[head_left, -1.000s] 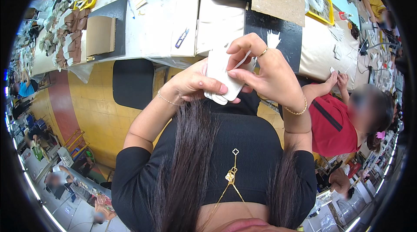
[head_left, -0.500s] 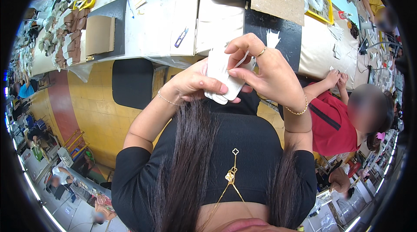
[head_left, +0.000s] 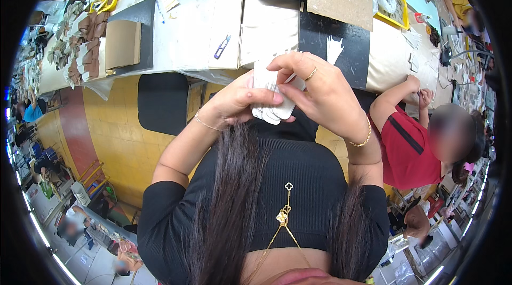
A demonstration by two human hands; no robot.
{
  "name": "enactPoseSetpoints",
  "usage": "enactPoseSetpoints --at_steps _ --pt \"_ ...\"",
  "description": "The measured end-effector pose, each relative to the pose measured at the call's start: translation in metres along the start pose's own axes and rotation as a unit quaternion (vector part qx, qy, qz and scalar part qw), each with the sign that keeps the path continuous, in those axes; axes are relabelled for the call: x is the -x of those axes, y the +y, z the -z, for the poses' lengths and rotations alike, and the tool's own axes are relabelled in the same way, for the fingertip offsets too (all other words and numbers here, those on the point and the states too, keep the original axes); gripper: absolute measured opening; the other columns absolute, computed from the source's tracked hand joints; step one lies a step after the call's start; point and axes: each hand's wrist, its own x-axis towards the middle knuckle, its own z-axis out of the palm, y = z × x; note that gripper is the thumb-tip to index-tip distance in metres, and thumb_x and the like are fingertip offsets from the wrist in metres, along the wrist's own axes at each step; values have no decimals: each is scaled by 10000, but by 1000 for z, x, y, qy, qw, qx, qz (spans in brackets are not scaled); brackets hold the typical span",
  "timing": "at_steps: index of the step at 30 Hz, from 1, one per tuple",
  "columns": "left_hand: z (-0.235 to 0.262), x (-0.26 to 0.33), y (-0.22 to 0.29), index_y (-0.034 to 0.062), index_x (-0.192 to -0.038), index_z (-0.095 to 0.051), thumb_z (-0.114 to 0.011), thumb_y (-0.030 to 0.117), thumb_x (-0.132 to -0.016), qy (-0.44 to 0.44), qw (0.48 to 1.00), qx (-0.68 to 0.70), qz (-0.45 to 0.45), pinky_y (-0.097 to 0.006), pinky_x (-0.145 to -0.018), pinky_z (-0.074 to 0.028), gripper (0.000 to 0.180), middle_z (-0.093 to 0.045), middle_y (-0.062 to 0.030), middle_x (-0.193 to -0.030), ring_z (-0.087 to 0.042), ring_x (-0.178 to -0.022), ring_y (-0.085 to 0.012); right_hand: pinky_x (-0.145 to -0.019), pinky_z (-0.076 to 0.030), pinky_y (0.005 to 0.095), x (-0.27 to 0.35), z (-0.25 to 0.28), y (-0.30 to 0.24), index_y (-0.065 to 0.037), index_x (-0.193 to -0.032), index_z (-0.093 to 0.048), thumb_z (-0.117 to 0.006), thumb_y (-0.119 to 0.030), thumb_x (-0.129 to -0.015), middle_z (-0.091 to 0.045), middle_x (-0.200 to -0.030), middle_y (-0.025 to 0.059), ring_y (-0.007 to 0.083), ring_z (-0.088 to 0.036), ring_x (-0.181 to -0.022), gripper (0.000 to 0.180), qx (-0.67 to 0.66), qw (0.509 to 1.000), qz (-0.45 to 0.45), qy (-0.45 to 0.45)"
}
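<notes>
A stack of white flat pieces with rounded ends (head_left: 268, 113) is gripped in my left hand (head_left: 234, 99), its thumb lying across the top and the fingers underneath. The pieces are slightly fanned out at their near ends. Over the right side of the stack is my right hand (head_left: 320, 90), its thumb and bent fingers closed at the edge of the pieces. What exactly is pinched there is partly hidden by the fingers. Both hands are in front of my body, by the near edge of the worktable (head_left: 213, 23).
A cutter knife (head_left: 222, 47) lies on the table ahead. White strips (head_left: 334, 49) rest on a black board (head_left: 346, 63). To the left are a brown pad (head_left: 122, 43) and piled brown and white pieces (head_left: 88, 45). A person in red (head_left: 408, 149) works at my right.
My right hand has shifted slightly, its fingers now closer over the stack. The near ends of the pieces look more fanned. The neighbour's arm has moved.
</notes>
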Motion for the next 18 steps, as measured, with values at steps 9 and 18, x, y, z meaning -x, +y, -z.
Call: enactPoseSetpoints --at_steps 9,18 --pt "-11 5 7 -72 -1325 -409 -628 33 -773 -61 998 15 -3 -436 -809 -603 603 -575 -216 -1205 -655 -1027 -375 -710 -527 262 1 19 5 -51 -1206 -552 -715 24 -784 -658 -812 60 136 -658 -767 459 -113 991 -63 32" --pt "-17 8 10 -61 -1308 -439 -640 51 -754 -54 998 0 12 -426 -786 -608 600 -579 -218 -1210 -663 -1010 -370 -688 -538 264 -4 23 -1 -67 -1241 -548 -715 17 -780 -652 -777 62 141 -662 -733 497 -49 997 -59 10"
